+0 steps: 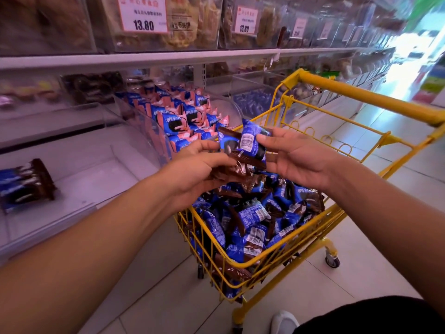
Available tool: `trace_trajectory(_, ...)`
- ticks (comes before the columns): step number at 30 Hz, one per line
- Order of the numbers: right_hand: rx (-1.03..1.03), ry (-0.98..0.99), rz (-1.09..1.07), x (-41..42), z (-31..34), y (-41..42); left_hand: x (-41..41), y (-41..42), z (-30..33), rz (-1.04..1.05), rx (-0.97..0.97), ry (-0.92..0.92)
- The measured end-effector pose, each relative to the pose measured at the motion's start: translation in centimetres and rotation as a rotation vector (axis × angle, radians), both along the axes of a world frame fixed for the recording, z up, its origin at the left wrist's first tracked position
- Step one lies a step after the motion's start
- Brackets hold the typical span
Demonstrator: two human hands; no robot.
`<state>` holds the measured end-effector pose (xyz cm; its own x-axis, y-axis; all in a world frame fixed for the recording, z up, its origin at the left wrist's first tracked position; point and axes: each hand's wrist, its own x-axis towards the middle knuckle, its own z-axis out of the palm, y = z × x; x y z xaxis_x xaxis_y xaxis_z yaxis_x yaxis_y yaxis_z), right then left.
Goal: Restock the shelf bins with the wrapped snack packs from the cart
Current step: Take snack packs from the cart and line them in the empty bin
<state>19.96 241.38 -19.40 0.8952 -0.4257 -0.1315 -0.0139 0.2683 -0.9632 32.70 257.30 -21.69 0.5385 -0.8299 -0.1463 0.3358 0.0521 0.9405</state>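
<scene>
Gripping a bunch of snack packs (237, 153), left hand (192, 172) curled round them, right hand (293, 157) pinching one pack above the cart (240, 266)

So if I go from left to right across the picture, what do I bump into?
Lone blue-and-brown pack in the bin → pink-and-blue packs → left hand → held packs → right hand → yellow cart handle.

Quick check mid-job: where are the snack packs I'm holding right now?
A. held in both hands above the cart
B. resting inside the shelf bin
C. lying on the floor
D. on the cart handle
A: the left hand and right hand hold blue-and-brown snack packs above the yellow cart.
</scene>
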Motion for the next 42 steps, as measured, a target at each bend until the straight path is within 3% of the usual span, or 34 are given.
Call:
trace_trajectory(5, -0.035, 0.017, 0.013, 0.1, 0.1, 0.0, 0.0, 0.4, -0.4, -0.248, 0.013, -0.106)
trace_trajectory(10, -0.036, -0.168, -0.242, 0.2, 0.4, -0.2, -0.4, 0.2, -0.5, -0.112, 0.030, -0.224)
trace_trajectory(13, -0.436, -0.324, -0.298, 0.1, 0.5, 0.6, -0.5, 0.2, -0.4, -0.040, -0.003, -0.164)
trace_trajectory(16, -0.932, -0.277, -0.160, 0.0, 0.1, 1.8, -0.5, 0.2, -0.1, -0.009, -0.065, -0.026)
trace_trajectory(18, -1.006, -0.209, -0.107, -0.1, 0.0, 1.9, -0.4, 0.2, 0.0, -0.018, -0.094, 0.041)
trace_trajectory(22, -0.971, -0.180, -0.102, -0.2, 0.0, 1.7, 0.0, 0.6, 0.5, -0.092, -0.115, 0.166)
trace_trajectory(26, -0.903, -0.167, -0.039, -0.4, -0.3, 1.9, -0.1, 0.7, 0.6, -0.071, -0.132, 0.168)
trace_trajectory(31, -0.781, -0.180, -0.164, -0.1, -0.2, 2.2, -0.6, 0.6, 0.4, -0.013, -0.127, 0.083)
trace_trajectory(35, -0.674, -0.060, -0.049, 0.0, 0.2, 2.3, -0.2, 0.7, 0.0, -0.042, -0.063, -0.027)
trace_trajectory(39, -0.319, -0.051, -0.015, 0.0, 0.3, 2.6, 0.1, 0.8, -0.2, -0.086, 0.021, -0.163)
trace_trajectory(42, -0.005, -0.105, -0.137, 0.1, 0.5, 2.3, 0.1, 0.3, -0.4, 0.064, -0.045, -0.145)
